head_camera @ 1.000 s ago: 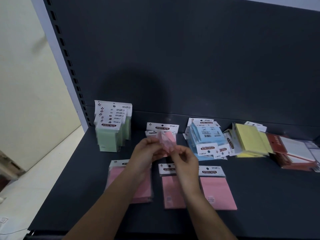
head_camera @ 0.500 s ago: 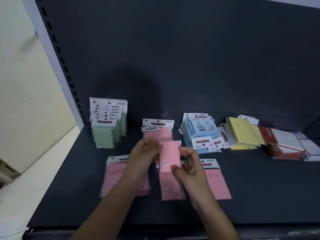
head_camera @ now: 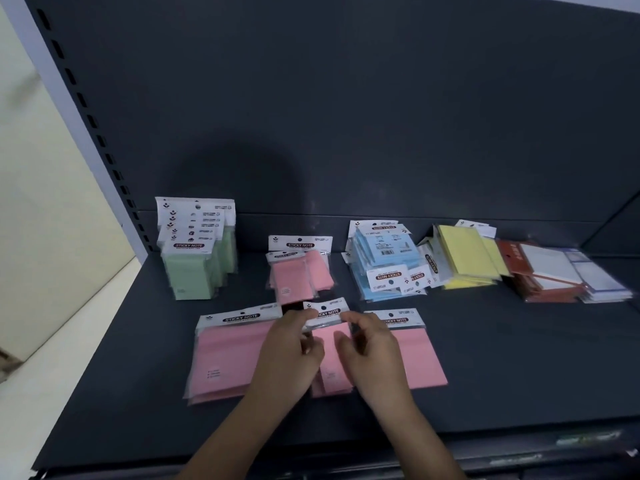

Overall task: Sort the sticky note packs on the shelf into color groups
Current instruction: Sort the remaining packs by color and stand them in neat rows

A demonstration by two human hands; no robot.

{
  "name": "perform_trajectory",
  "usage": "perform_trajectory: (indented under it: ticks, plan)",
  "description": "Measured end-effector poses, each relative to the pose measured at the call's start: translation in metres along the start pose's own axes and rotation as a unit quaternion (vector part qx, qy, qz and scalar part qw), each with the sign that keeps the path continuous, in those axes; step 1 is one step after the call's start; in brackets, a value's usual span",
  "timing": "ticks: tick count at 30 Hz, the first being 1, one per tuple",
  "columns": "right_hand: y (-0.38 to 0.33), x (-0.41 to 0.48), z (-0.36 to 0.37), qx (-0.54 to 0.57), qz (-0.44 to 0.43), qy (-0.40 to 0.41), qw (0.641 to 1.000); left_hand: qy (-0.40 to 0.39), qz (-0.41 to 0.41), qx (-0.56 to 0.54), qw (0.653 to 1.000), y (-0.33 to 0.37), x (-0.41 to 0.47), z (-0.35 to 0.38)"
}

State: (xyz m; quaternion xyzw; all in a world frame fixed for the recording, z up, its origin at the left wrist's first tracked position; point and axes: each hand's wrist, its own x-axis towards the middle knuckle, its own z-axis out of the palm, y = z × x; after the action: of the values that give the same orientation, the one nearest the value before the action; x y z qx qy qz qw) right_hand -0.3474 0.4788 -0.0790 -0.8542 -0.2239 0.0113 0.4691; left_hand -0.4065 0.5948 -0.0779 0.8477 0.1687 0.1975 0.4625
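On the dark shelf (head_camera: 502,368), both hands hold a narrow pink sticky note pack (head_camera: 333,355) laid on the middle pink stack at the front. My left hand (head_camera: 291,348) pinches the left end of its white header card, and my right hand (head_camera: 372,351) pinches the right end. A wide pink pack (head_camera: 227,355) lies to the left and another pink pack (head_camera: 417,355) to the right. Small pink packs (head_camera: 298,271) lie behind them.
Green packs (head_camera: 194,261) stand at the back left by the slotted upright (head_camera: 83,109). A blue pile (head_camera: 384,265), a yellow pile (head_camera: 467,258) and red-and-white packs (head_camera: 561,275) run along the back to the right. The shelf's front edge is near my forearms.
The pink pack was held up between both hands, then turned and came down onto the middle front stack. Both hands now pinch its header card.
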Motion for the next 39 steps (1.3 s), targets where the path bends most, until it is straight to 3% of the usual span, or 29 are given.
perform_trajectory:
  ticks: [2, 6, 11, 17, 21, 26, 32, 36, 39]
  plan:
    - [0.001, -0.001, 0.003, -0.049, -0.008, -0.002, 0.999, -0.007, 0.044, 0.084, 0.995, -0.003, -0.002, -0.001]
    - [0.001, -0.002, 0.008, -0.046, 0.011, -0.017, 0.999, -0.004, 0.064, 0.171, 0.983, -0.009, 0.001, 0.001]
    - [0.002, 0.004, 0.01, -0.074, 0.015, -0.047, 0.996, -0.022, 0.081, 0.167, 0.982, -0.015, 0.003, 0.004]
    - [-0.007, 0.023, 0.012, -0.043, -0.01, -0.051, 0.998, 0.071, 0.017, 0.035, 0.997, -0.016, 0.015, -0.004]
    - [-0.019, 0.048, 0.022, 0.007, -0.017, -0.086, 0.996, 0.045, -0.064, -0.007, 0.997, -0.021, 0.037, -0.009]
    - [-0.019, 0.061, 0.038, 0.1, 0.065, -0.11, 0.987, 0.041, -0.138, -0.082, 0.986, -0.022, 0.053, -0.012]
    - [-0.021, 0.062, 0.037, 0.308, 0.136, -0.007, 0.942, 0.123, -0.158, -0.202, 0.959, -0.011, 0.051, -0.019]
    - [-0.023, 0.059, 0.024, 0.361, 0.13, -0.029, 0.923, 0.116, -0.158, -0.283, 0.939, 0.001, 0.044, -0.025]
    - [-0.018, 0.05, 0.01, 0.331, 0.127, -0.069, 0.932, 0.089, -0.158, -0.312, 0.933, 0.005, 0.033, -0.024]
